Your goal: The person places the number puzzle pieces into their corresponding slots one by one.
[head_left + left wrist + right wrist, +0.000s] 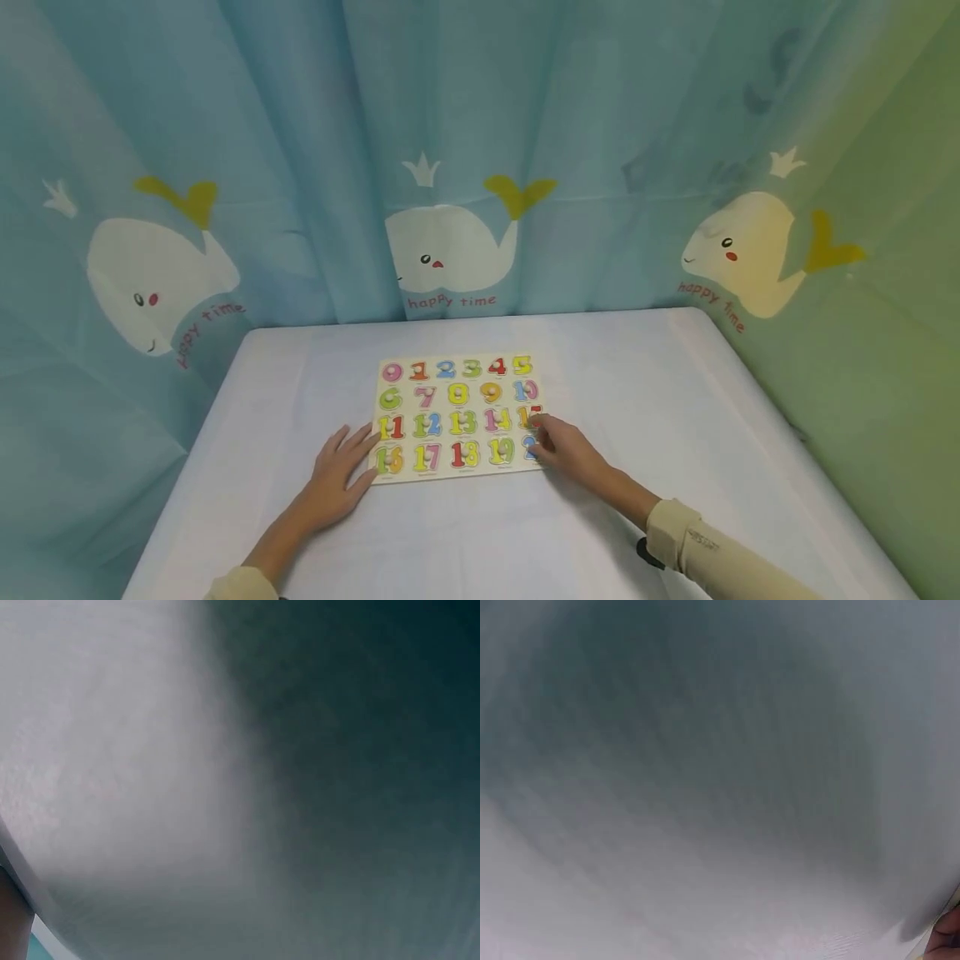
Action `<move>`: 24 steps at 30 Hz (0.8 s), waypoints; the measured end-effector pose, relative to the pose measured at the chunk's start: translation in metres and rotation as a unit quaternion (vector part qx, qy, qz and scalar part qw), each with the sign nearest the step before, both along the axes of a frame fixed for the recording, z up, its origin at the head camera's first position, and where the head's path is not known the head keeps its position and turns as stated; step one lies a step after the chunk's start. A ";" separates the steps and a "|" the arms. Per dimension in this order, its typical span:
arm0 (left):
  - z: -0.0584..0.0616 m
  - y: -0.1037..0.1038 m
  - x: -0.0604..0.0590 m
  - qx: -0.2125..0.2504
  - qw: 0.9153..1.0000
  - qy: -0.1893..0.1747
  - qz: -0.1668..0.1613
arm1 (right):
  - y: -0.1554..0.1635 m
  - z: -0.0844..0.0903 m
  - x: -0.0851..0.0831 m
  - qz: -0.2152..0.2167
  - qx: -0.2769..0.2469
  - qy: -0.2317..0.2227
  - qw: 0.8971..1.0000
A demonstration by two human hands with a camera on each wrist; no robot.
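A pale number puzzle board lies on the white-covered table, with colourful numerals from 0 up, each bearing a small knob. My left hand rests at the board's left edge, fingers spread and touching it beside the 11 piece and the 16 piece. At the lower right corner is my right hand, its thumb and forefinger bent and apart over the edge. They are by the 15 piece and a partly hidden blue numeral. The right wrist view catches only some curled fingers.
The white table extends around the board on all sides. Behind it hangs a blue-green curtain printed with white whales, and it continues along both sides. Both wrist views are mostly blurred table surface and shadow.
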State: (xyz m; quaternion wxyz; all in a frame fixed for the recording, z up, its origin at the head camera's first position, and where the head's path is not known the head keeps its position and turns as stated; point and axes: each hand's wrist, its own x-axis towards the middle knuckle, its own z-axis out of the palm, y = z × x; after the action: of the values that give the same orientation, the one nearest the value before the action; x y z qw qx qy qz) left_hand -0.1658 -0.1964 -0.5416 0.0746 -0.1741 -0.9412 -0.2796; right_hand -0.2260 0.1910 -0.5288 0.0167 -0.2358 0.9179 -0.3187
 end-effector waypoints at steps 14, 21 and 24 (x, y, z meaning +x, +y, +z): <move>-0.005 -0.003 -0.001 0.005 1.000 -0.025 0.003 | 0.003 -0.010 0.009 0.017 0.019 0.030 0.999; -0.002 -0.002 0.001 0.021 1.000 -0.022 0.002 | 0.010 -0.013 0.012 0.033 -0.019 0.066 0.997; -0.002 -0.001 0.001 0.020 1.000 -0.014 -0.001 | 0.012 -0.012 0.013 0.033 -0.023 0.078 0.996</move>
State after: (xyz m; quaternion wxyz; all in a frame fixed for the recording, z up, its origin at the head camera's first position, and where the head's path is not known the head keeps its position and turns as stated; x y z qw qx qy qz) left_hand -0.1650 -0.1977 -0.5434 0.0640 -0.1698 -0.9363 -0.3007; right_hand -0.2129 0.2030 -0.5412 -0.0499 -0.2906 0.9006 -0.3193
